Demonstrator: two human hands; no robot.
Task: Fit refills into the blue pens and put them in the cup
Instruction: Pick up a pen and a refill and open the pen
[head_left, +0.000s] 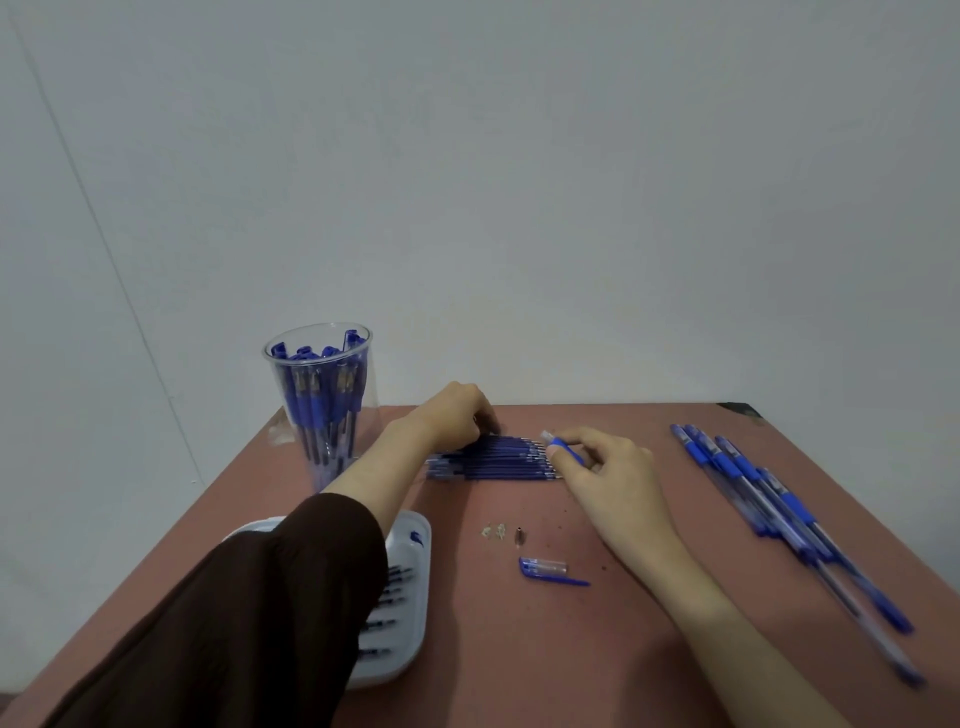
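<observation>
A row of several blue refills (493, 460) lies side by side in the middle of the table. My left hand (454, 410) reaches over the row's far left end, fingers curled down onto the refills. My right hand (608, 467) grips a blue pen barrel (563, 449) whose open tip points left, just above the row's right end. A clear plastic cup (319, 400) with several blue pens stands at the far left. Several blue pens (769, 499) lie in a heap at the right.
A pen cap (545, 567) lies near the table's middle, with a small metal tip (518, 535) and clear bits (493, 531) just behind it. A white tray (410, 582) holding several refills sits at the front left, partly under my left sleeve. The table (571, 649) is reddish brown.
</observation>
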